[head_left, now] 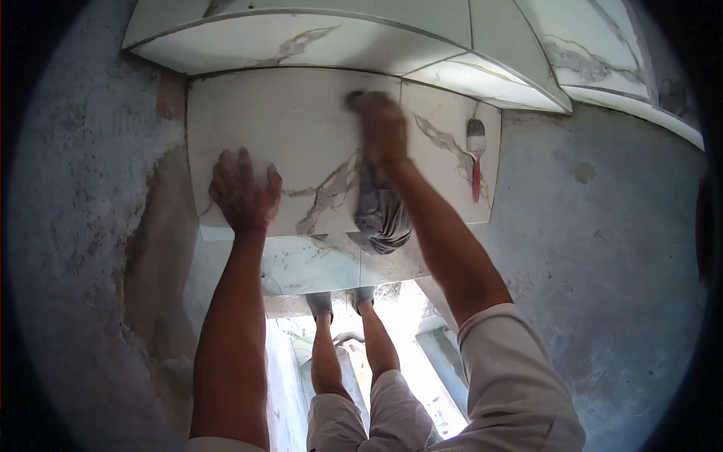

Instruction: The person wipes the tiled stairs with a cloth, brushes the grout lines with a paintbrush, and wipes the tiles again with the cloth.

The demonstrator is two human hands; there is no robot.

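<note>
My left hand (245, 192) rests on the marble-patterned tile step (294, 120), fingers spread, near its left front part. Toward the back of the same step, my right hand (384, 132) is closed round a grey cloth (382, 218). Most of the cloth trails from the hand toward the step's front edge, bunched and wrinkled. A dark bit shows past the knuckles, too blurred to make out. To the right of that hand lies a paintbrush (476, 154), red handle toward me and grey bristles away.
Another tiled step (301, 45) rises behind, its edge overhanging. Rough plastered walls stand close at left (75, 211) and right (602, 226). Below the front edge is a lower tiled step (316, 267), with my feet and legs beneath it.
</note>
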